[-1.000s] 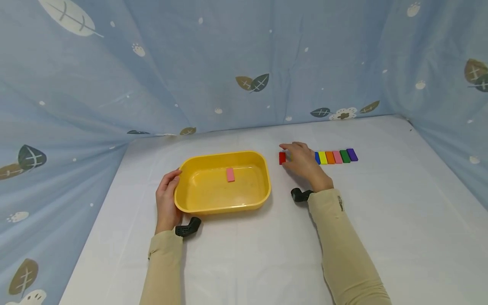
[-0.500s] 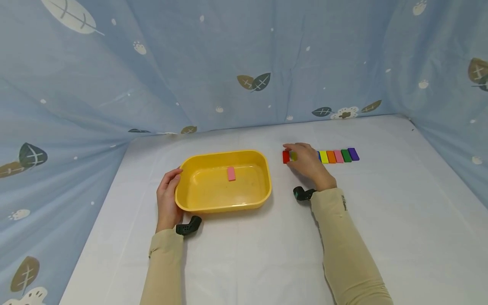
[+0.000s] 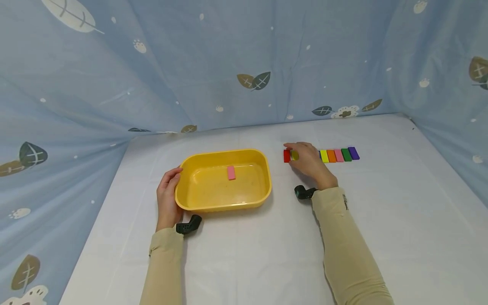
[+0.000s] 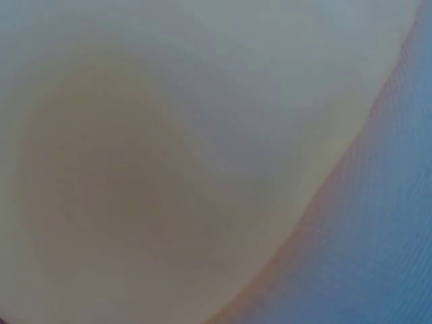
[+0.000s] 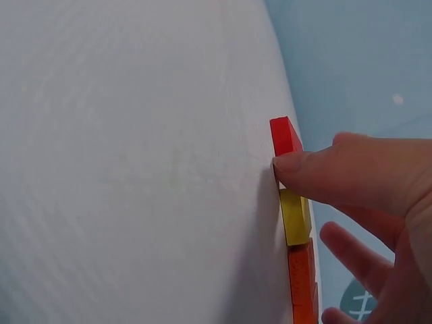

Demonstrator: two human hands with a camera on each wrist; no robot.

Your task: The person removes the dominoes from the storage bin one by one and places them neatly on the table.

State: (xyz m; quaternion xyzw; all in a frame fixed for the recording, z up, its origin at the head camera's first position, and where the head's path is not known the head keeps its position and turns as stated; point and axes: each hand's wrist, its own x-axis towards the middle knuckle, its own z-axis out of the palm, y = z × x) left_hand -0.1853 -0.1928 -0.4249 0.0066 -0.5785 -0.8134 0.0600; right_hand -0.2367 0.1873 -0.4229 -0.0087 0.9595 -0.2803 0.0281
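My left hand (image 3: 167, 199) grips the left end of a yellow plastic tub (image 3: 223, 207), fingers at its rim. A pink block (image 3: 231, 173) lies in the tub. To the tub's right, several flat coloured blocks stand in a row. My right hand (image 3: 308, 161) is at the row's left end, thumb and index finger pinching a red block (image 5: 283, 133). Beside it is a dark yellow block (image 5: 294, 219), then an orange block (image 5: 302, 277) in the right wrist view. My hand hides some blocks from the head view. The left wrist view is too blurred to show the left hand.
Bright yellow (image 3: 324, 156), orange, pink, green and purple (image 3: 353, 153) blocks continue the row rightward. A white cloth (image 3: 251, 258) covers the table. Blue leaf-print fabric (image 3: 213, 55) hangs behind and at the sides.
My right hand has shifted slightly right with the red block, closer to the rest of the row. The left hand and tub hold nearly still; the head view has shifted a little.
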